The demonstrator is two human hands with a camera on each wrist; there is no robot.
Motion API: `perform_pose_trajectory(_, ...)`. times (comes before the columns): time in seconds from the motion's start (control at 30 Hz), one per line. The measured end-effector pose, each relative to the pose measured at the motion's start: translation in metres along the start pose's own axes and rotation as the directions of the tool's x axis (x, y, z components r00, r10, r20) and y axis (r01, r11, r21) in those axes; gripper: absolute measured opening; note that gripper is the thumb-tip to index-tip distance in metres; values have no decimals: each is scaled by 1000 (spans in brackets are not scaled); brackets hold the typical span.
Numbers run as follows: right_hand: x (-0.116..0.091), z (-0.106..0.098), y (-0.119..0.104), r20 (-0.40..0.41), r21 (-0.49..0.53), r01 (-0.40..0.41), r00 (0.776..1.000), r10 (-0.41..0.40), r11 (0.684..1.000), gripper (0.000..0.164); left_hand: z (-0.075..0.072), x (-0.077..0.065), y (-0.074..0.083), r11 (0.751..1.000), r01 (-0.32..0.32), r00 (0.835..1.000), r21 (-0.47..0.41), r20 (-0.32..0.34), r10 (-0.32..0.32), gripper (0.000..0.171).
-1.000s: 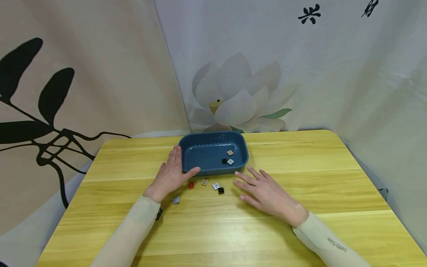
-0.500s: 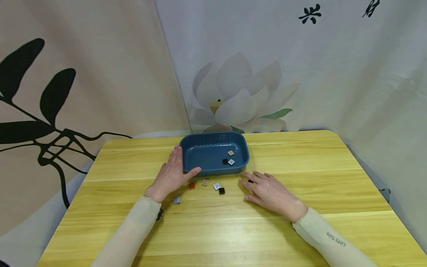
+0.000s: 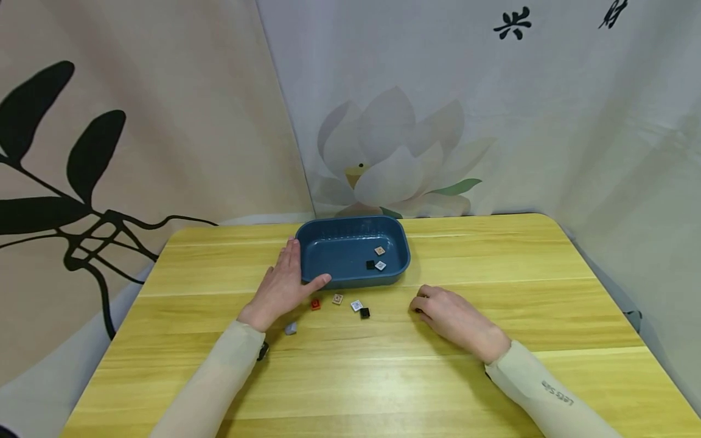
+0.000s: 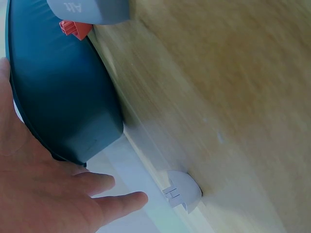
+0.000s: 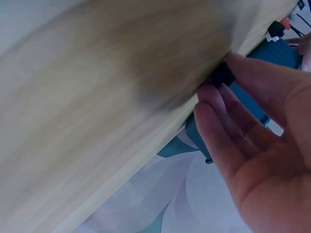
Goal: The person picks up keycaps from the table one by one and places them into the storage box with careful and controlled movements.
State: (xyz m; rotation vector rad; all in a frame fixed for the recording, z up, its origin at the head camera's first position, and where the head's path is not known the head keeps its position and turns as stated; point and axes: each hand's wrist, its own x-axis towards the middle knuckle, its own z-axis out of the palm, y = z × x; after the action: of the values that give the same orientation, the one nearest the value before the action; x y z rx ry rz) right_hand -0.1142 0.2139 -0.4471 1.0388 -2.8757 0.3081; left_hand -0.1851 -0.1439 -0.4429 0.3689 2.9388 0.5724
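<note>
My left hand (image 3: 278,287) lies along the left end of a blue tray (image 3: 350,283), fingers straight, thumb at its front rim. To the right of the tray, my right hand (image 3: 453,317) is low at the table, pinching a black keycap (image 5: 223,75) between thumb and fingertips. Three keycaps lie inside the tray: a beige one (image 3: 380,250), a black one (image 3: 370,265) and a white one (image 3: 380,266). In front of it lie a red keycap (image 3: 315,304), a beige keycap (image 3: 337,298), a white keycap (image 3: 356,305) and another black keycap (image 3: 365,313).
A grey keycap (image 3: 291,328) lies beside my left wrist. The left wrist view shows a grey keycap marked Alt (image 4: 92,9) and a light grey one (image 4: 183,191) with its stem showing. A printed curtain (image 3: 405,121) hangs behind the wooden table (image 3: 383,389).
My right hand has gone from spread fingers to a pinch on the black keycap, drawing slightly right and toward me. The left hand has stayed at the tray.
</note>
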Motion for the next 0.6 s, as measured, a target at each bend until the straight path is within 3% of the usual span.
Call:
perform_pose_trajectory(0.27, -5, -3, 3, -6, 29, -27, 1000, 27, 999, 12, 0, 1, 0, 1000, -7, 1000, 3, -4, 7, 126)
perform_pose_trajectory(0.6, -11, -11, 8, -110, 50, -54, 992, 59, 997, 14, 0, 0, 0, 1000, -4, 1000, 0, 0, 4, 126)
